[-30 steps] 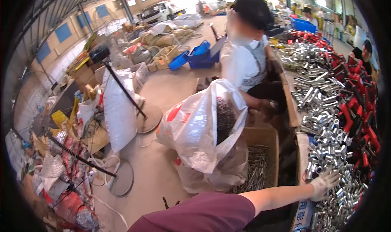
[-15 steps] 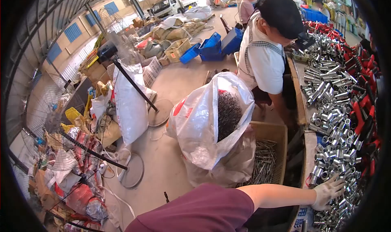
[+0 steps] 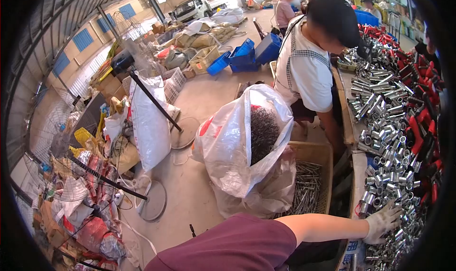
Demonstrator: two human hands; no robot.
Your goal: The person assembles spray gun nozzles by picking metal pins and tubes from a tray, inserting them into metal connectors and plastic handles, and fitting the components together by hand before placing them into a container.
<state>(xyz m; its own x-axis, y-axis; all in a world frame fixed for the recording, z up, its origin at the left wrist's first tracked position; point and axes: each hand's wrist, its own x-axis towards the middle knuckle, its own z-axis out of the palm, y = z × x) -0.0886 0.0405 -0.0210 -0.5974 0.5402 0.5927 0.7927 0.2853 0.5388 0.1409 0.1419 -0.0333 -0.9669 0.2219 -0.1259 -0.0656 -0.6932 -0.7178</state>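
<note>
My left hand (image 3: 383,224), in a whitish work glove, lies over a heap of short shiny metal sleeves (image 3: 390,175) on the workbench at the right. Its fingers are apart and stretched over the pieces, touching them; I cannot make out anything gripped. Beside the wrist, near the bench edge, sits a small metal cylinder with a red wire or band (image 3: 364,208). Behind the sleeves are piled red-and-black handles (image 3: 417,133). Longer metal tubes (image 3: 375,102) lie farther up the bench. My right hand is out of view.
A co-worker (image 3: 308,62) in a dark cap sits beside the bench. A tan crate (image 3: 324,180) of thin metal rods and a white woven sack (image 3: 223,142) with dark curly material stand by my arm. Fans (image 3: 154,199), blue bins (image 3: 244,59) and piled scrap (image 3: 90,223) lie left and beyond.
The view has shifted slightly. My left hand stays at nearly the same place on the sleeves, its fingers still spread. The co-worker keeps almost the same pose.
</note>
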